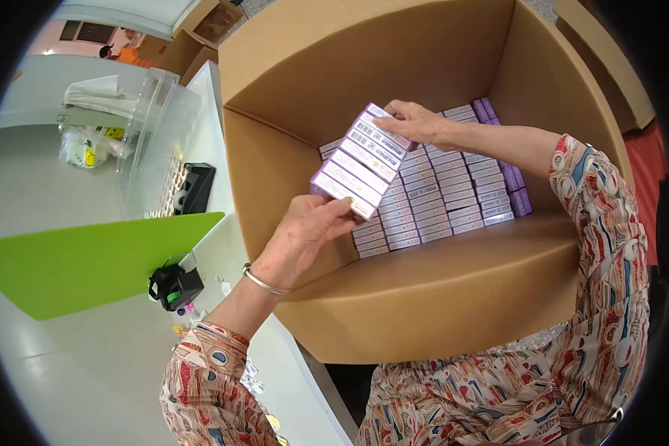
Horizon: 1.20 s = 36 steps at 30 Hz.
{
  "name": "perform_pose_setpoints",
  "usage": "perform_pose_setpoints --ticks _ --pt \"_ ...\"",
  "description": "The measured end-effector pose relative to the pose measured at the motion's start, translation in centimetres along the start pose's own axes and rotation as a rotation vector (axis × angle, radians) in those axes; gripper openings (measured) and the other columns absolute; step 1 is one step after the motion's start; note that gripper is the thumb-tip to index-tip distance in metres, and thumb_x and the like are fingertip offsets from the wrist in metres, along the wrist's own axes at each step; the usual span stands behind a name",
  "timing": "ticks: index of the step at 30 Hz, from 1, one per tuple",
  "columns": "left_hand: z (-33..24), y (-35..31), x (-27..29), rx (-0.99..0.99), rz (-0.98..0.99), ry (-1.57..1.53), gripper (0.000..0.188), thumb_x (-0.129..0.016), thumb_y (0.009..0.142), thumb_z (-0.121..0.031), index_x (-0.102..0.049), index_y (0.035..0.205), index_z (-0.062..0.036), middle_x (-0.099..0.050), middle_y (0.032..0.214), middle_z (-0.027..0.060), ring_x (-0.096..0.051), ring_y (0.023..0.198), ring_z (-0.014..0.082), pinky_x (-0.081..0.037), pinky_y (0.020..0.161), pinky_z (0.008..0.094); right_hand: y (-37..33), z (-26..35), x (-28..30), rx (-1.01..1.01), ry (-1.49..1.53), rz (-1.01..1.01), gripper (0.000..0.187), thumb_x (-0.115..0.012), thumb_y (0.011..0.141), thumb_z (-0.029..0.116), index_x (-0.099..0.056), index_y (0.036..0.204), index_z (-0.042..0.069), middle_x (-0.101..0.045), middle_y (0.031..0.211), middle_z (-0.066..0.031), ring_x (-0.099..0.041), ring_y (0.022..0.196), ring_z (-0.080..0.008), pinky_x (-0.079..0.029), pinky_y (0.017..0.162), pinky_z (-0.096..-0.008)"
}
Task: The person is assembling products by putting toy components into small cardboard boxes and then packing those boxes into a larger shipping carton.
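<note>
Between my two hands is a row of small white and purple boxes (360,161), pressed together side by side and tilted. My left hand (305,232) grips the near end, thumb on top. At the far end, my right hand (409,123) closes round the row with its fingers over the edge. The row hangs inside a large open cardboard carton (424,297), above its left part. On the carton's bottom, more small boxes (438,186) lie packed in tight columns, with purple sides showing at the right. The held row hides part of them.
Left of the carton runs a white table (74,372) with a green divider (104,260). A black tape dispenser (175,286), another black holder (195,189) and a clear plastic bin (160,134) stand there. Further cardboard (609,59) is at the right. A person in orange (128,56) shows far back.
</note>
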State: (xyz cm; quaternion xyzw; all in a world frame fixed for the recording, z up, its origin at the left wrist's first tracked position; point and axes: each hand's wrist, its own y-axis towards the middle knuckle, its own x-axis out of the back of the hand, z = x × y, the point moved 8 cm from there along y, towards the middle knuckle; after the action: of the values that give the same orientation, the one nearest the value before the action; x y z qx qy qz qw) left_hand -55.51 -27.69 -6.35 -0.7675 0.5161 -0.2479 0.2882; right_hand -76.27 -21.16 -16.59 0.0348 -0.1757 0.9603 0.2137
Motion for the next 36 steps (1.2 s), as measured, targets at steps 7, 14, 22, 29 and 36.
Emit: perform_pose_setpoints --ticks 7,14,22,29,36 --pt "3.9 4.3 -2.2 0.271 0.155 -0.062 0.033 -0.061 0.094 -0.017 -0.058 0.113 0.0087 -0.064 0.11 0.0136 -0.064 0.097 0.0173 -0.054 0.086 0.0252 2.0 -8.0 -3.2 -0.158 -0.025 0.195 0.059 -0.06 0.088 0.051 -0.055 0.117 0.0 -0.062 0.093 -0.0113 -0.06 0.081 -0.0162 -0.051 0.06 -0.0322" --pt "9.0 5.5 -4.1 0.408 0.35 -0.043 0.045 -0.063 0.092 -0.03 -0.052 0.124 -0.0006 -0.058 0.112 0.0062 -0.057 0.096 0.012 -0.05 0.086 0.0289 1.8 -13.8 -7.8 -0.297 -0.009 0.413 0.065 -0.061 0.088 0.053 -0.047 0.124 0.001 -0.06 0.103 -0.0123 -0.058 0.093 -0.0184 -0.05 0.072 -0.0324" --pt "16.3 9.9 -2.6 0.603 0.303 0.13 0.05 -0.061 0.091 -0.035 -0.046 0.13 -0.0073 -0.051 0.122 0.0072 -0.054 0.095 0.0193 -0.048 0.09 0.0365 4.0 -18.9 -9.1 -0.318 -0.112 0.408 0.067 -0.065 0.088 0.046 -0.043 0.133 0.001 -0.058 0.12 -0.0151 -0.057 0.11 -0.024 -0.048 0.092 -0.0355" --pt "20.4 12.8 -3.4 0.683 0.294 0.315 0.055 -0.063 0.09 -0.033 -0.044 0.135 -0.0058 -0.051 0.127 0.0046 -0.053 0.097 0.0186 -0.046 0.089 0.0361 5.2 -19.5 -8.5 -0.146 -0.376 0.393 0.074 -0.061 0.085 0.053 -0.042 0.13 -0.004 -0.056 0.121 -0.0258 -0.054 0.116 -0.035 -0.043 0.098 -0.0396" --pt "21.3 13.2 -3.4 0.557 0.188 0.378 0.043 -0.062 0.09 -0.032 -0.058 0.122 -0.0038 -0.06 0.113 0.0042 -0.052 0.095 0.0163 -0.044 0.084 0.0324 5.2 -18.9 -8.2 -0.118 -0.369 0.419 0.075 -0.061 0.085 0.053 -0.042 0.13 -0.004 -0.055 0.122 -0.027 -0.053 0.117 -0.0348 -0.043 0.097 -0.0403"
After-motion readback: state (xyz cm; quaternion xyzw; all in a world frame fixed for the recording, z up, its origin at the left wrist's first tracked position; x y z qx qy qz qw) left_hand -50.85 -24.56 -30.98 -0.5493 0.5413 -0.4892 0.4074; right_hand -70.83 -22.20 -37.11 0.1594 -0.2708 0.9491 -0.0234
